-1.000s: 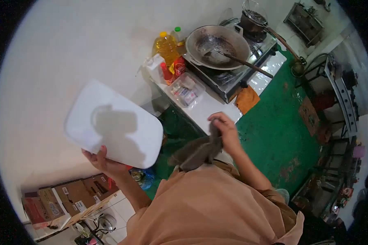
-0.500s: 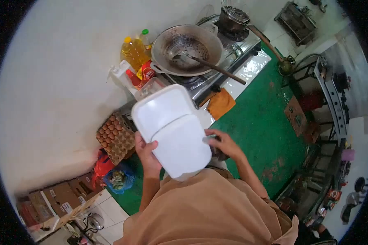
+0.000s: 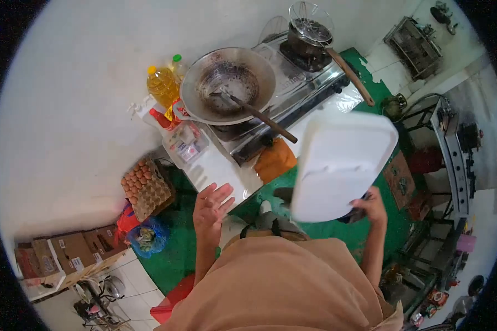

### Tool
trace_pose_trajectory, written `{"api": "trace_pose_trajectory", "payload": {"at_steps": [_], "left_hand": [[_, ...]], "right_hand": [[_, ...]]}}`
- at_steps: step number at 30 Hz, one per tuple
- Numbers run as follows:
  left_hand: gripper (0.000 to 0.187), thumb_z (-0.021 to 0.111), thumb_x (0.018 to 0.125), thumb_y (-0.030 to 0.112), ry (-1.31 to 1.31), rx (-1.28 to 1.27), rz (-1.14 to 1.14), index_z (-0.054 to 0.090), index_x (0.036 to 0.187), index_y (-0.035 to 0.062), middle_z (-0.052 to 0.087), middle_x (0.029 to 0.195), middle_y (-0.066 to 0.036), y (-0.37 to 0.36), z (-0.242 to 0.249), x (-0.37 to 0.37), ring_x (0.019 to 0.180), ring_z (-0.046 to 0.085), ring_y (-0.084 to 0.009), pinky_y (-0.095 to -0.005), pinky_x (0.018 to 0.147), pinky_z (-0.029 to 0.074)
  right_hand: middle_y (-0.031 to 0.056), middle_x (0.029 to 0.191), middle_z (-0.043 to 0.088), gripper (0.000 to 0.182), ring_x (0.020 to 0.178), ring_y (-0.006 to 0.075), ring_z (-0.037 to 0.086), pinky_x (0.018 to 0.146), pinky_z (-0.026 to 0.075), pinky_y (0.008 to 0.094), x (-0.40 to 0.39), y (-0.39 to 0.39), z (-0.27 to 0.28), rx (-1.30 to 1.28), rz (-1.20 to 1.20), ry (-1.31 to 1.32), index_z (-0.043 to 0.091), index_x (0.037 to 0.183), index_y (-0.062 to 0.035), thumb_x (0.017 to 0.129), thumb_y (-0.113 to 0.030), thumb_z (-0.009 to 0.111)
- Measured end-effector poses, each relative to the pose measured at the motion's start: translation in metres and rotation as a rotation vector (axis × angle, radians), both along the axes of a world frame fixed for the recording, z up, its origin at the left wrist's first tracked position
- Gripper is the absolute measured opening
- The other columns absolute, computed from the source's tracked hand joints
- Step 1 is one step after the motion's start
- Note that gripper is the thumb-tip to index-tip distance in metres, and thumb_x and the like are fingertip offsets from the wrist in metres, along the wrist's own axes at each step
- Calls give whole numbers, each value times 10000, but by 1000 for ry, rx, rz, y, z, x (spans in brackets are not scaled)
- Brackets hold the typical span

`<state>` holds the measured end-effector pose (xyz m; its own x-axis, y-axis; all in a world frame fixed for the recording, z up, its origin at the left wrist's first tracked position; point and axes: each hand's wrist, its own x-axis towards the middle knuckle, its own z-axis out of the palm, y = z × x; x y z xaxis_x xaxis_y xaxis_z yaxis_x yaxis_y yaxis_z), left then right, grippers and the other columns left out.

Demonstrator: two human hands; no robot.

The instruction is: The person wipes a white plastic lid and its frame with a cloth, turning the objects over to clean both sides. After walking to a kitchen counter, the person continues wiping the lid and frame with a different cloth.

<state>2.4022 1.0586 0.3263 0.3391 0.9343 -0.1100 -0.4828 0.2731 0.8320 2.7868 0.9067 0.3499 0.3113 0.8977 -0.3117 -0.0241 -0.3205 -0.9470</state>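
Observation:
My right hand (image 3: 371,206) grips a white food box (image 3: 337,190) by its lower right edge. The box looks like a foam takeaway box, tilted, with a crease across its middle. Something dark shows behind its bottom edge near my fingers; I cannot make out what it is. My left hand (image 3: 210,209) is raised with its fingers spread, holding nothing. It is nearest the front corner of the white table (image 3: 222,176). A clear plastic container (image 3: 186,144) with small packets inside stands on that table beyond the hand.
A large wok (image 3: 229,83) with a wooden-handled turner (image 3: 268,122) sits on the stove (image 3: 292,94). Behind it is a pot (image 3: 309,47) with a wire strainer. Oil bottle (image 3: 163,87), orange cloth (image 3: 276,160), egg tray (image 3: 146,187) and blue bag (image 3: 147,238) surround the table.
The white box has moved from in front of my body to the right, now in my right hand alone. My left hand has let go of it and opened.

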Motion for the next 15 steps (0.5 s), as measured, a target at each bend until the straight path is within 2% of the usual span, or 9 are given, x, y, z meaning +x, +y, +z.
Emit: {"api": "trace_pose_trajectory", "payload": {"at_steps": [1, 2, 3, 4, 7, 9, 10, 12, 15], "left_hand": [[640, 672, 817, 372, 23, 13, 22, 397, 1291, 41, 503, 1272, -200, 2, -6, -1, 1191, 483, -364, -489, 985, 410], [622, 665, 823, 359, 44, 23, 40, 403, 1288, 40, 512, 1263, -198, 3, -10, -2, 1183, 491, -362, -490, 985, 410], [586, 662, 826, 305, 30, -6, 78, 422, 1272, 10, 530, 1239, -194, 6, -12, -3, 1170, 509, -320, -452, 989, 401], [586, 662, 826, 305, 23, -8, 64, 422, 1272, 10, 530, 1239, -194, 8, -12, -4, 1170, 509, -320, -452, 989, 401], [471, 606, 864, 240, 138, -25, 165, 454, 1250, 17, 550, 1217, -161, 16, -9, -3, 1145, 531, -274, -385, 964, 426], [459, 610, 867, 236, 115, -6, 196, 457, 1245, 25, 556, 1213, -157, 18, -14, -3, 1135, 539, -282, -407, 956, 436], [447, 613, 869, 231, 98, 5, 225, 460, 1239, 33, 562, 1210, -154, 19, -15, -4, 1125, 547, -291, -430, 949, 447], [441, 618, 867, 242, 120, 4, 255, 469, 1228, 36, 570, 1196, -143, 18, -16, -2, 1116, 551, -284, -425, 942, 447], [454, 630, 857, 262, 139, -80, 300, 473, 1223, 43, 578, 1179, -134, 14, -21, 0, 1118, 549, -281, -423, 948, 439]], "right_hand": [[54, 794, 693, 272, 729, 129, 633, 689, 509, 282, 12, 3, 2, 5, -8, 2, 678, 933, 13, 682, -61, 751], [64, 808, 692, 257, 743, 131, 633, 700, 504, 284, 25, 9, 5, -48, -76, -112, 676, 929, 19, 695, -68, 738], [75, 822, 691, 244, 757, 133, 633, 711, 499, 286, 36, 16, 8, -107, -149, -226, 675, 924, 25, 708, -74, 725], [86, 844, 685, 253, 777, 129, 623, 733, 486, 284, 46, 27, -4, -23, -134, -262, 672, 924, 29, 731, -127, 720], [67, 841, 674, 284, 759, 124, 604, 726, 475, 281, 62, 68, -26, -28, -141, -255, 666, 938, 31, 737, -160, 728], [39, 810, 662, 293, 704, 109, 581, 666, 471, 268, 74, 98, -53, -157, -13, -221, 664, 961, 14, 746, -172, 732], [39, 810, 662, 293, 704, 109, 581, 666, 471, 268, 75, 114, -60, -152, -6, -219, 664, 961, 14, 746, -172, 732], [24, 784, 654, 294, 660, 89, 564, 592, 452, 245, 79, 148, -76, -203, 22, -26, 666, 950, 2, 743, -192, 744], [19, 827, 655, 367, 634, 73, 555, 542, 433, 223, 100, 194, -113, -257, 39, 9, 649, 986, 2, 727, -232, 763]]}}
